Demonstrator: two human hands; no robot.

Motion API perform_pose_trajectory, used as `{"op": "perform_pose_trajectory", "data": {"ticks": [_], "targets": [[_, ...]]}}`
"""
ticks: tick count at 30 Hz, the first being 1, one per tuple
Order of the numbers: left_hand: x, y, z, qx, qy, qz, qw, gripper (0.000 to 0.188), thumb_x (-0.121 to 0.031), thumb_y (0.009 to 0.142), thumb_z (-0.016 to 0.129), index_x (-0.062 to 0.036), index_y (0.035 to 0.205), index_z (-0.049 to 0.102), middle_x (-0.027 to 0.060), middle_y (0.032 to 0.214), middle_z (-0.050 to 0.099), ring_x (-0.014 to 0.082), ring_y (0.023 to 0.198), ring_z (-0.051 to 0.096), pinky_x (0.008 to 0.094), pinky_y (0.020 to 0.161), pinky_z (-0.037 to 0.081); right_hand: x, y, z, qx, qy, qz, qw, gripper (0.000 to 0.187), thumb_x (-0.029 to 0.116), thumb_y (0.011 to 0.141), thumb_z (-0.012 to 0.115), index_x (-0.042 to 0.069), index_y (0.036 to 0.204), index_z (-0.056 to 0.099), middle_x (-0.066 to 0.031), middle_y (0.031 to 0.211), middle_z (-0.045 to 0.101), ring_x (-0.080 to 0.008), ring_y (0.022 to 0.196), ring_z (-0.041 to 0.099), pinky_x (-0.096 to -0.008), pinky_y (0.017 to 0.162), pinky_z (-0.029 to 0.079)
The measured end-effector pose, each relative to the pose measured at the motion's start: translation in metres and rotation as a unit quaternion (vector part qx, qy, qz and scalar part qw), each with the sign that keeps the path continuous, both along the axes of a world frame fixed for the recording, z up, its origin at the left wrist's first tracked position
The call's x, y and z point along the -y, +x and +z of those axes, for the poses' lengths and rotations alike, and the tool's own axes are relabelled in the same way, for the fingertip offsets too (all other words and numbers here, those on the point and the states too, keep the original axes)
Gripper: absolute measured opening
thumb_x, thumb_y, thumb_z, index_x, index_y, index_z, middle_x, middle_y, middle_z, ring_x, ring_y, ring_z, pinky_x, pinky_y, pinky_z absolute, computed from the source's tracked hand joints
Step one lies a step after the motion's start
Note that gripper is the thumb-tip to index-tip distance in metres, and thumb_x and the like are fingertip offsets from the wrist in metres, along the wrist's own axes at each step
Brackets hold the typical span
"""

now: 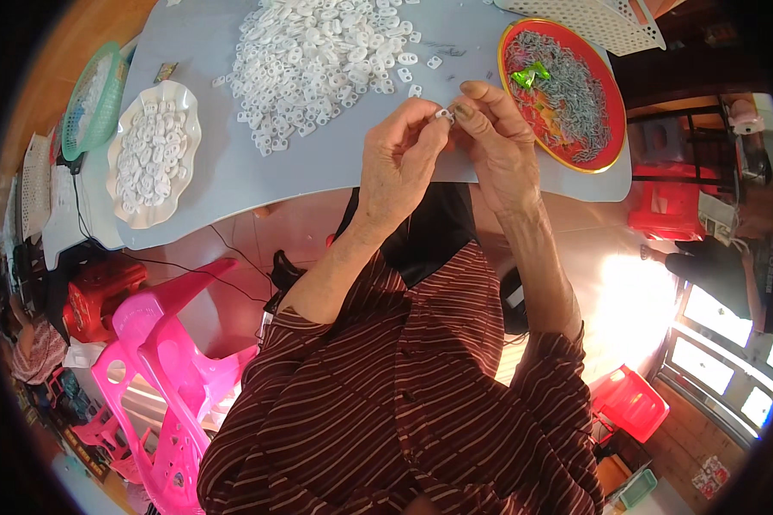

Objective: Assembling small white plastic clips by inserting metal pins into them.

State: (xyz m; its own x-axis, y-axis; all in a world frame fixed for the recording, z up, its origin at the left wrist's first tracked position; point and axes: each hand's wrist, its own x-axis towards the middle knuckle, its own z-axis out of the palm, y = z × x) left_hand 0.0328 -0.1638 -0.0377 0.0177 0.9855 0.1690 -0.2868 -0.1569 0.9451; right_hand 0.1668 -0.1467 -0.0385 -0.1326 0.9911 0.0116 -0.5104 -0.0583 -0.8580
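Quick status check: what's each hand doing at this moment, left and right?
Left hand: closed, pinching a small white piece.
Right hand: beside that piece; whether its grip holds anything cannot be told.

On a smooth grey, curved-edged table, a heap of small white two-holed pieces; left of the heap, a white scalloped dish; right, a red gold-rimmed tray.

The left hand pinches a small white piece; whether the right hand grips it is hard to tell. White tabs heap along the table toward its far edge; a scalloped dish sits near-left, a red tray right.
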Motion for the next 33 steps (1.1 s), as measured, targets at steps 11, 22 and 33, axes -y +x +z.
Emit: {"op": "perform_pose_trajectory", "data": {"ticks": [11, 22, 33], "targets": [[0.0, 0.002, -0.002, -0.005, 0.011, 0.02, 1.0, 0.014, -0.013, 0.091, 0.055, -0.0001, 0.086, 0.055, -0.003, 0.067, 0.052, 0.0012, 0.06, 0.041, 0.018, 0.051, 0.033, 0.001, -0.003, -0.001, 0.029, 0.012, -0.019, 0.999, 0.024, 0.001, 0.088, 0.06, 0.004, 0.112, 0.058, -0.0029, 0.094, 0.063, -0.0119, 0.085, 0.059, -0.0256, 0.075, 0.048], [0.0, -0.009, -0.002, -0.038, -0.003, -0.031, 0.999, 0.014, -0.014, 0.091, 0.057, -0.0016, 0.085, 0.056, -0.0046, 0.065, 0.05, 0.0008, 0.056, 0.038, 0.0175, 0.048, 0.03, 0.0, 0.004, -0.001, 0.076, 0.012, 0.006, 0.997, 0.009, 0.008, 0.087, 0.064, 0.001, 0.093, 0.066, 0.0, 0.084, 0.063, -0.0068, 0.077, 0.056, -0.02, 0.071, 0.045], [0.002, 0.0, -0.009, -0.072, 0.057, 0.018, 0.996, 0.014, -0.014, 0.09, 0.057, -0.0017, 0.084, 0.057, -0.0048, 0.065, 0.05, 0.0006, 0.057, 0.038, 0.0178, 0.048, 0.03, 0.007, -0.007, 0.009, 0.197, 0.015, -0.045, 0.979, 0.016, 0.015, 0.089, 0.063, -0.001, 0.089, 0.064, 0.0012, 0.075, 0.062, -0.005, 0.067, 0.052, -0.0183, 0.064, 0.042]]}}
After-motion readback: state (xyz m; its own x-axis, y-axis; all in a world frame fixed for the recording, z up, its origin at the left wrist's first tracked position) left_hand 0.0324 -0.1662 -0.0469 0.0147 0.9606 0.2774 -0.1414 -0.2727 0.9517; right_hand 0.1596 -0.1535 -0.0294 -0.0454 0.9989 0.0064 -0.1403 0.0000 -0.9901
